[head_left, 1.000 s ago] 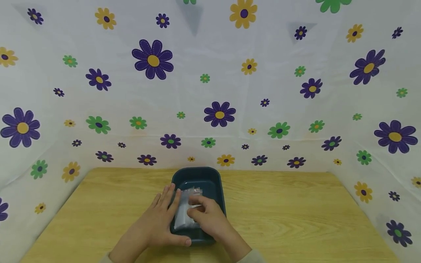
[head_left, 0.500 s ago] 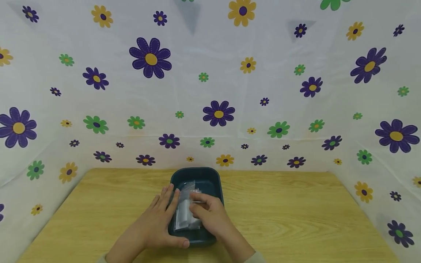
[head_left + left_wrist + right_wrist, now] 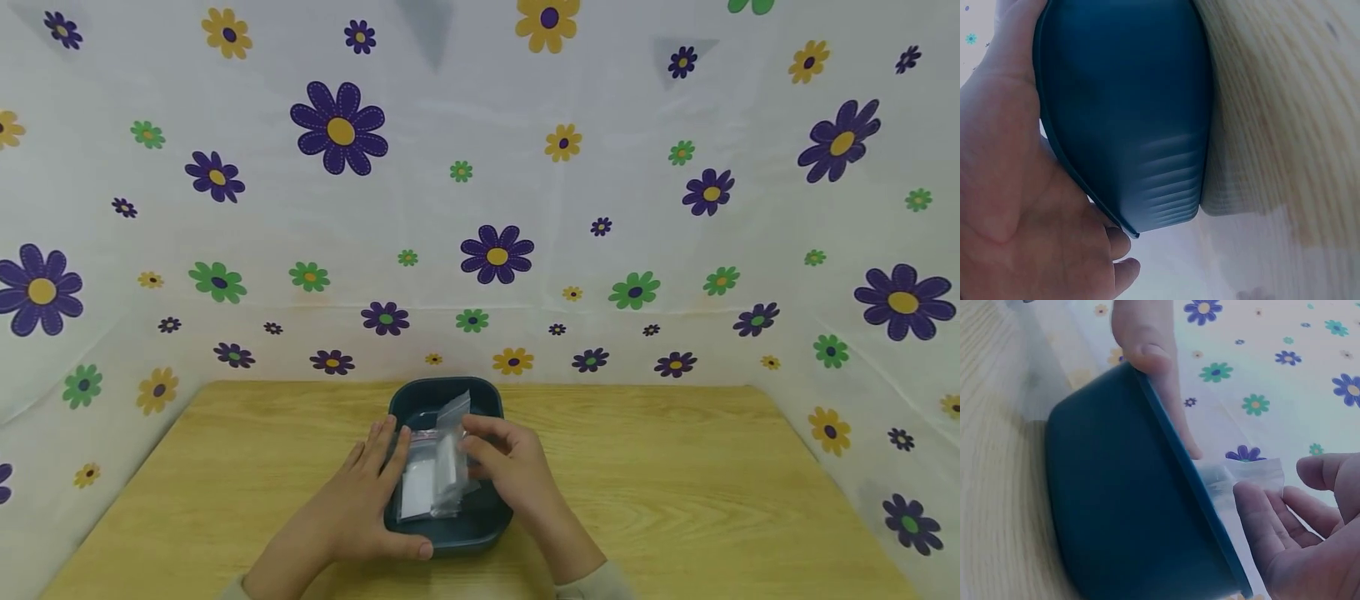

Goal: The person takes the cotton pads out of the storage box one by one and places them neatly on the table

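Note:
A dark teal plastic tub (image 3: 480, 546) stands on the table with small clear zip-lock bags in it. One bag (image 3: 417, 492) lies flat inside and holds something white. My left hand (image 3: 352, 508) rests along the tub's left rim, fingers straight and thumb by the near edge; in the left wrist view the palm lies against the rim of the tub (image 3: 1129, 112). With its fingers bent at the right edge of another zip-lock bag (image 3: 450, 458), my right hand (image 3: 517, 475) holds that bag tilted up over the flat one. The right wrist view shows the bag's clear top (image 3: 1260, 472) beside the fingertips.
The tub stands on a wood-grain table (image 3: 675, 475) in front of a white cloth backdrop (image 3: 435, 208) printed with purple, yellow and green flowers. The cloth also closes in the left and right sides.
My right hand has moved right and slightly away from me, drawing one bag to the right and tilting it up off the other. The left hand stays at the tub's rim.

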The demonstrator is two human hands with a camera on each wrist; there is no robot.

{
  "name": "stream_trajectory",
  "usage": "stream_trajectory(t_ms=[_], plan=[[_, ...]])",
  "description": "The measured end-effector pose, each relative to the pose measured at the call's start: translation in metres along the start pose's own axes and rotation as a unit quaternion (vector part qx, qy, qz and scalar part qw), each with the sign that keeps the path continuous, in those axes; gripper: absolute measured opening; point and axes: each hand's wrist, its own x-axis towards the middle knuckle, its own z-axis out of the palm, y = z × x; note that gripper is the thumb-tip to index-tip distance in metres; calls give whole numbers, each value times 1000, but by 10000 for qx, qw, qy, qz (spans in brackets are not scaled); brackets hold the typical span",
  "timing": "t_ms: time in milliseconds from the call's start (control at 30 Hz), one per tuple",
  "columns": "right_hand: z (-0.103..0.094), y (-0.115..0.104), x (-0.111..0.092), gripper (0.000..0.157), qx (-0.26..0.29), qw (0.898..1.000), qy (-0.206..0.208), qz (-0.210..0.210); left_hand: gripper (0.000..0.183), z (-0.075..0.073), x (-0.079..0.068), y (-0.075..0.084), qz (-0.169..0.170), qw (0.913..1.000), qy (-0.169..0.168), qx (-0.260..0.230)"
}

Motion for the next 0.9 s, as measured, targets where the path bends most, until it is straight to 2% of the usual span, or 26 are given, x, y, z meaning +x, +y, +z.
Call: stream_trajectory(t_ms=[400, 900], plan=[[-13, -3, 3, 44, 449, 9985, 148, 283, 137, 2, 0, -1, -96, 9999, -135, -28], [-20, -5, 4, 42, 537, 9971, 243, 472, 135, 2, 0, -3, -66, 9999, -105, -76]])
